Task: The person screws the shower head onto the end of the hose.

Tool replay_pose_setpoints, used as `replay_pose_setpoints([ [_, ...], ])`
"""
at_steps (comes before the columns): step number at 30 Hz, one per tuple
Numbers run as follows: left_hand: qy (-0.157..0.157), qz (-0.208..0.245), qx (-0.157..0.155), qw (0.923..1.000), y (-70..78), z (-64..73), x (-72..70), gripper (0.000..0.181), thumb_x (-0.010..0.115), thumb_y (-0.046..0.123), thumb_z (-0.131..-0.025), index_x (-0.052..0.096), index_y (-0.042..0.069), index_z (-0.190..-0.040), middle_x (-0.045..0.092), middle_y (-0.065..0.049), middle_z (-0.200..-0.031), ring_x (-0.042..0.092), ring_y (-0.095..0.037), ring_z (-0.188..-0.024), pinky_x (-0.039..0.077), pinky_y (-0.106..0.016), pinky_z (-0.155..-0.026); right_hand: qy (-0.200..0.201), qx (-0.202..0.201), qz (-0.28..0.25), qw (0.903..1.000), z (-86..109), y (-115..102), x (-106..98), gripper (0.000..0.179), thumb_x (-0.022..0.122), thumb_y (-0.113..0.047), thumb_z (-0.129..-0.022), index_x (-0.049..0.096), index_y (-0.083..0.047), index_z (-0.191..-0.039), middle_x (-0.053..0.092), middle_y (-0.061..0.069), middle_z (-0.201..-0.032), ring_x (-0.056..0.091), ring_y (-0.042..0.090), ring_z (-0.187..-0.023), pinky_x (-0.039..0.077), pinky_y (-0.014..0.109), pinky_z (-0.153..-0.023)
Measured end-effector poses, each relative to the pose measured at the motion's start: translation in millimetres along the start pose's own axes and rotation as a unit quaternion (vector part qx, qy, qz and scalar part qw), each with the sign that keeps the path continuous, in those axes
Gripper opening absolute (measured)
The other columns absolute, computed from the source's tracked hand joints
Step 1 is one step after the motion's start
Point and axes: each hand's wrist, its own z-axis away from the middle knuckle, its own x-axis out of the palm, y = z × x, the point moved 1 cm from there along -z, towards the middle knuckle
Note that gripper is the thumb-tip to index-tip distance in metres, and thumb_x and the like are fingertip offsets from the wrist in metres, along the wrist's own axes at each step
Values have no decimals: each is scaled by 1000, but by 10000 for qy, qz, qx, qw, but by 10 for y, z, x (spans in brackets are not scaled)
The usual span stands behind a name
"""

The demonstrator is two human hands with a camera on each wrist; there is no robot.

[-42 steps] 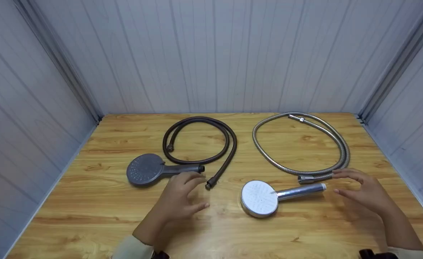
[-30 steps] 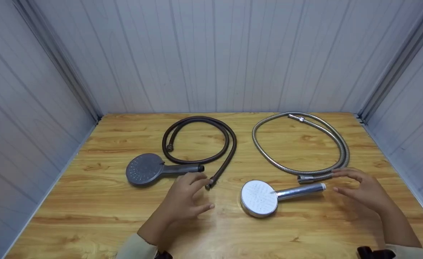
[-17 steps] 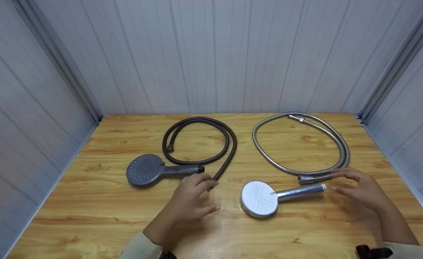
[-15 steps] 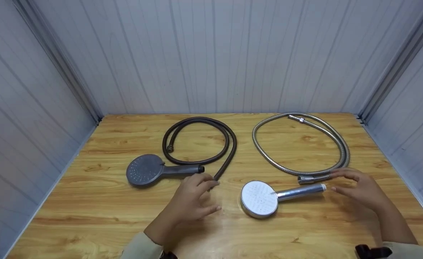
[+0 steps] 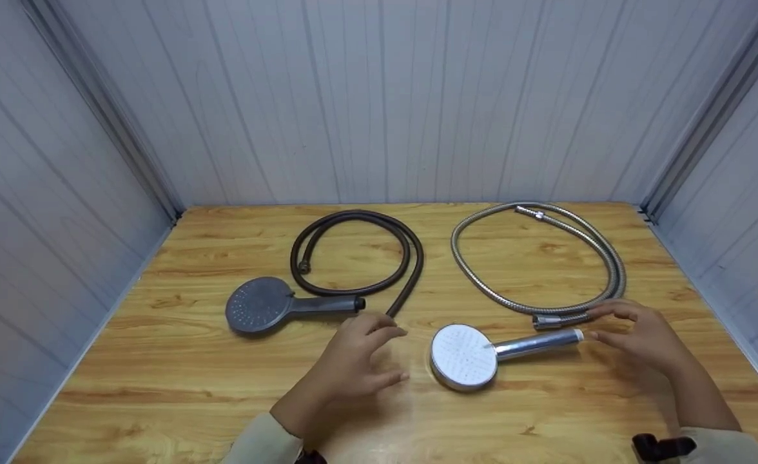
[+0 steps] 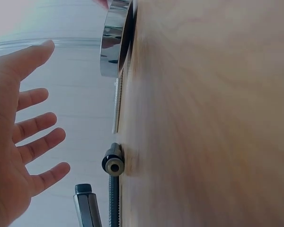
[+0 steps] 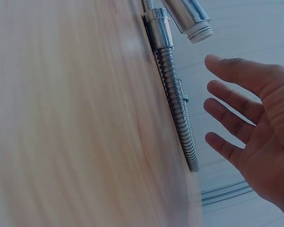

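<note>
My left hand (image 5: pixel 359 357) hovers over the table with fingers spread and holds nothing. In the head view it covers the near end of a dark shower hose (image 5: pixel 416 258); the left wrist view shows that hose's end fitting (image 6: pixel 113 163) lying apart from the fingers. Just beyond the hand lies a grey shower head (image 5: pixel 260 305), its threaded handle end pointing right. My right hand (image 5: pixel 643 338), also loosely spread and holding nothing, is beside the handle tip of a chrome shower head (image 5: pixel 464 357) with a white face. Past its fingertips lies the coiled silver shower hose (image 5: pixel 495 295), whose chrome connector (image 7: pixel 160 29) shows in the right wrist view.
All the parts lie on a wood-grain table (image 5: pixel 179 399). Pale panel walls (image 5: pixel 379 103) enclose it at the back and on both sides. The silver hose's other end (image 5: pixel 530 211) rests near the back wall.
My left hand has drifted right, from beside the grey handle to over the dark hose's near end. My right hand has shifted slightly left. The shower heads and hoses have stayed put.
</note>
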Motion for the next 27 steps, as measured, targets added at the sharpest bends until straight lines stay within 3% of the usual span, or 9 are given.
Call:
replay_pose_setpoints([
  [12,-80,33,173,9998,31,-97,58,54,76,48,-79,65,15,-121,58,-2,-118,55,-19,-109,45,-44,-90,-151,58,13,9999,-46,43,31,31,78,-27,-83,72,-10,-108,64,12,-116,43,-9,-105,37,65,-94],
  [17,-211,152,36,9997,51,-127,67,55,76,48,-79,65,15,-122,58,-3,-120,54,-19,-110,43,-44,-92,-197,-8,62,9998,-63,56,46,26,77,-18,-85,72,-10,-109,65,11,-113,43,-11,-104,39,64,-93],
  [27,-568,320,-190,9977,87,-183,114,55,76,49,-80,64,17,-124,57,-2,-122,53,-20,-112,42,-45,-95,-147,-44,204,9997,-105,51,61,27,79,-20,-83,72,-9,-107,66,10,-109,45,-11,-100,38,64,-93],
])
